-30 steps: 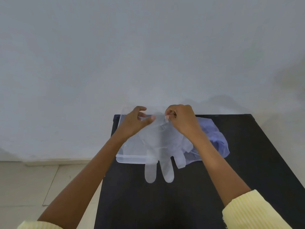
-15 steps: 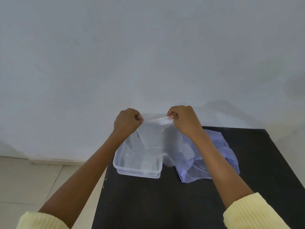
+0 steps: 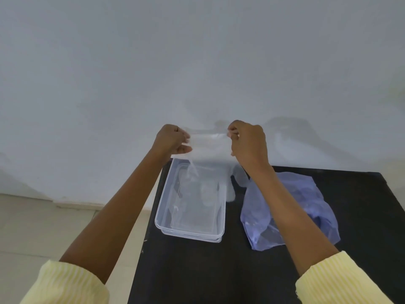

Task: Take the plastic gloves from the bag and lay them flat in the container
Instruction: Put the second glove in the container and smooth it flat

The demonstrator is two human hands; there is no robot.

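Both hands raised over far end of tabletop (image 3: 219, 270), holding one clear plastic glove (image 3: 208, 145) between them; left hand (image 3: 173, 139) fingers curled, thumb and fingers pinching left corner of glove cuff; right hand (image 3: 249, 141) fingers curled too, pinching right corner, cuff pulled taut between the two hands; rest of glove hangs down from cuff over far end of container (image 3: 166, 198), lower part drooping into it and partly past its right rim, a lobe of glove showing between container and bag; clear on clear, so cannot tell how much of the glove touches the container floor or whether other gloves lie inside; container is clear, rectangular, long side running away from person, sitting at the far left corner of the tabletop, close along left edge; bluish-purple translucent bag (image 3: 324, 211) lies crumpled and flat just beside container on its right, right forearm crossing over it, bag mouth not clearly visible; tabletop is black; pale yellow ribbed sleeves (image 3: 65, 286) pushed up both forearms; plain white wall (image 3: 197, 62) behind, light tiled floor (image 3: 43, 227) at left
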